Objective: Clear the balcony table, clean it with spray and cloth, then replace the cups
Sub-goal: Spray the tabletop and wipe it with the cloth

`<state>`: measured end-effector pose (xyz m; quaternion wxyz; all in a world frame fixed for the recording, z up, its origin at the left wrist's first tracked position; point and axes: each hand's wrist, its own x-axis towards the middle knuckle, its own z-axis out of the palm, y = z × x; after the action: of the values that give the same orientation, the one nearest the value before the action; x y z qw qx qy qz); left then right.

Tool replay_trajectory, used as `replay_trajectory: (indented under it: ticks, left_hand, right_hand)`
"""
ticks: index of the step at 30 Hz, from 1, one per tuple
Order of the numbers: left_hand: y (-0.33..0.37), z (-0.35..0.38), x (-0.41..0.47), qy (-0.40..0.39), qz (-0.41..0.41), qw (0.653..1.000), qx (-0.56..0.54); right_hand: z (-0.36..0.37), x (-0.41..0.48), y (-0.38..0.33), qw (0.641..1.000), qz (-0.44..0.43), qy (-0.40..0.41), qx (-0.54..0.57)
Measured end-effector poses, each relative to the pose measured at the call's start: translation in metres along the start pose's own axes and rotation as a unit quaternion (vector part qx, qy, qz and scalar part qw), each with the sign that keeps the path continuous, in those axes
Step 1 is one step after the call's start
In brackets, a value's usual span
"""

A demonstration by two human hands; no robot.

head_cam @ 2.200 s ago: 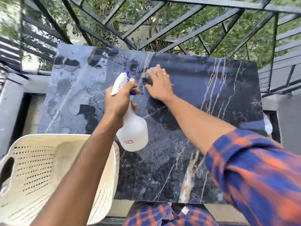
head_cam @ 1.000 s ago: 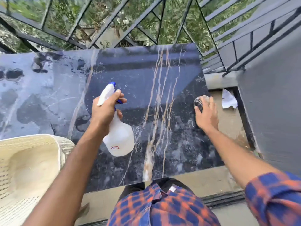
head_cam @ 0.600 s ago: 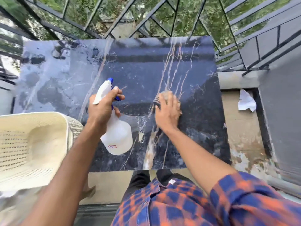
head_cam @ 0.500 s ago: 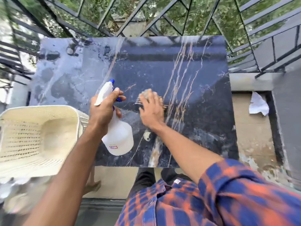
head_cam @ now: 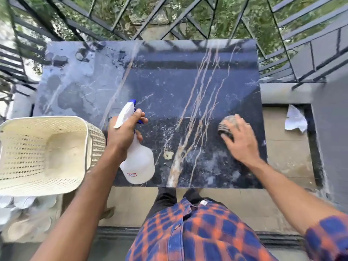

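Observation:
A dark marble table with tan veins fills the middle of the view, and no cups stand on it. My left hand grips the neck of a white spray bottle with a blue nozzle, held above the table's near left part. My right hand lies spread over a bunched striped cloth and presses it on the table near the right edge. Streaks of moisture show on the near part of the marble.
A cream perforated plastic basket stands at the left, next to the table. A black metal railing runs behind the table. A crumpled white paper lies on the floor at the right. A grey wall closes the right side.
My right hand has swept the cloth from the middle of the table to near its right edge. My left hand keeps the spray bottle in about the same place.

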<state>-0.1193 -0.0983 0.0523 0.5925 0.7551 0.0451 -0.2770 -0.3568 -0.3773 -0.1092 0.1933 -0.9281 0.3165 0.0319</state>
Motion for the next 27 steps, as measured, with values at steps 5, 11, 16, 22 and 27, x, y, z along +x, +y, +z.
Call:
replay_trajectory:
  ticks: [5, 11, 16, 22, 27]
  left_hand:
    - [-0.002, 0.042, -0.006, -0.050, -0.006, 0.999, 0.007]
    - [-0.007, 0.068, -0.017, -0.090, -0.005, 0.996, 0.009]
    - [-0.007, 0.057, -0.027, -0.100, -0.009, 0.995, 0.007]
    - [-0.002, 0.014, -0.035, -0.085, 0.003, 0.996, 0.014]
    - [0.002, -0.022, -0.044, -0.081, 0.015, 0.997, -0.001]
  right_hand:
    - [-0.013, -0.040, 0.055, 0.992, 0.118, 0.042, 0.014]
    - [0.020, -0.086, 0.027, 0.969, 0.236, 0.069, 0.002]
    - [0.038, -0.093, -0.023, 0.964, 0.256, 0.073, 0.007]
    - [0.069, -0.067, -0.145, 0.987, 0.150, 0.014, 0.051]
    - [0.106, -0.056, -0.255, 0.999, -0.006, -0.033, 0.032]
